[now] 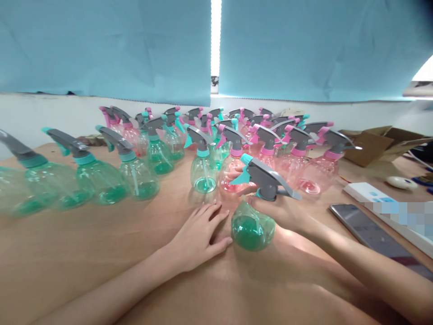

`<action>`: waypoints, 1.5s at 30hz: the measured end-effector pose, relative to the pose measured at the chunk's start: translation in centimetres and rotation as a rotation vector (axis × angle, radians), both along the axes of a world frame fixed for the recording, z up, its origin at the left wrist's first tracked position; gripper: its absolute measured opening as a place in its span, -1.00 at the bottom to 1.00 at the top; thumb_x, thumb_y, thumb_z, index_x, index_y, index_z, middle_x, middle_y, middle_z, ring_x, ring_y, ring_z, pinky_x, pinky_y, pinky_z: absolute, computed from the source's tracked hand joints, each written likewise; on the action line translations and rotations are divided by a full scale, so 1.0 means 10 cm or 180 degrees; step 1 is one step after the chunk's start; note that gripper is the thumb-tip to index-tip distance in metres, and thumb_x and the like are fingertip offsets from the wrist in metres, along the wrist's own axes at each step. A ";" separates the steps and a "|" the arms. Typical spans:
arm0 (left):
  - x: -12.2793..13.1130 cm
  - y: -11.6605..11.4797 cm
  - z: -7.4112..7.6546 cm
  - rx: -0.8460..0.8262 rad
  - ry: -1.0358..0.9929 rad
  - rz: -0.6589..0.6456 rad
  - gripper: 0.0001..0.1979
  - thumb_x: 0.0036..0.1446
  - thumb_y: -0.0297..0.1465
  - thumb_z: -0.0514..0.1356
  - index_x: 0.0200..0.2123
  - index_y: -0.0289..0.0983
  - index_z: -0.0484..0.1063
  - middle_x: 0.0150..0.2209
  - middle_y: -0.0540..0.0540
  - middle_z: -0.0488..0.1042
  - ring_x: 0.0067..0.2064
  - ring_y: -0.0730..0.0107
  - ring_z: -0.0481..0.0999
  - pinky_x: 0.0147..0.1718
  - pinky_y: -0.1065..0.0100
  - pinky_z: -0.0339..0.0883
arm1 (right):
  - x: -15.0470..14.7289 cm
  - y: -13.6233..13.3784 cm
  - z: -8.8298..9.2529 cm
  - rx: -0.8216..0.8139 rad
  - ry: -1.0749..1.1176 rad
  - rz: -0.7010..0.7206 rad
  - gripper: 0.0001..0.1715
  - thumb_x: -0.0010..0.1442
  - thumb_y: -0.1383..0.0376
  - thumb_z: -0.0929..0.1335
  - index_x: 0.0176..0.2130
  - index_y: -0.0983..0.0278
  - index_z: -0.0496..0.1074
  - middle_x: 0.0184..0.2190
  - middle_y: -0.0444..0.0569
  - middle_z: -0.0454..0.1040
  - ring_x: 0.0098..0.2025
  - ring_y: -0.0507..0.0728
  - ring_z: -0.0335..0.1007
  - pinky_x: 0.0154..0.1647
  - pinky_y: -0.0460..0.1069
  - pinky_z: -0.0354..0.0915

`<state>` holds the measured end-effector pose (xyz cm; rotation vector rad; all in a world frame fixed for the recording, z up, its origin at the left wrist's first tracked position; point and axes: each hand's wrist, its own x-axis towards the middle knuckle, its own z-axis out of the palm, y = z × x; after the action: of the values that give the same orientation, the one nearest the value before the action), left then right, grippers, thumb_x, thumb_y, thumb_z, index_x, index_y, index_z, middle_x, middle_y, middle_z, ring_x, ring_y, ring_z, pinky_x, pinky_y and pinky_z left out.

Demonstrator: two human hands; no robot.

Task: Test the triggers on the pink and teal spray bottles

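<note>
In the middle foreground a green spray bottle (253,228) with a grey and turquoise trigger head (265,178) is tilted, its base turned towards me. My right hand (279,210) is wrapped round its neck from behind, with part of the fingers hidden by the bottle. My left hand (199,230) lies flat on the table to the left of this bottle, fingers spread and holding nothing. Just beyond my hands stand another green spray bottle (204,174) and a pink spray bottle (230,174).
Several green bottles (111,192) line the left side. More pink and green bottles crowd the back. To the right lie a phone (368,230), a white box (372,196), a white computer mouse (401,182) and an open cardboard box (375,144). Blue blinds (108,49) hang behind the table.
</note>
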<state>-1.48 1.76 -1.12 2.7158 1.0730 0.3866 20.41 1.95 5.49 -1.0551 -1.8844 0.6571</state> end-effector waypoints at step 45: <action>0.00 0.01 0.02 -0.0023 0.0043 0.0023 -0.44 0.25 -0.12 0.12 0.23 -0.27 0.24 0.26 -0.27 0.20 0.29 -0.06 0.13 0.21 -0.08 0.04 | -0.03 0.01 0.08 -0.0442 0.0688 0.0515 -0.79 -0.06 0.39 0.27 -0.34 0.21 0.40 -0.52 -0.16 0.38 -0.38 0.08 0.39 -0.25 0.03 0.36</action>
<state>-1.43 1.82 -0.90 2.7129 1.0857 0.3652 20.15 2.08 6.29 -0.8838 -1.7664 0.9683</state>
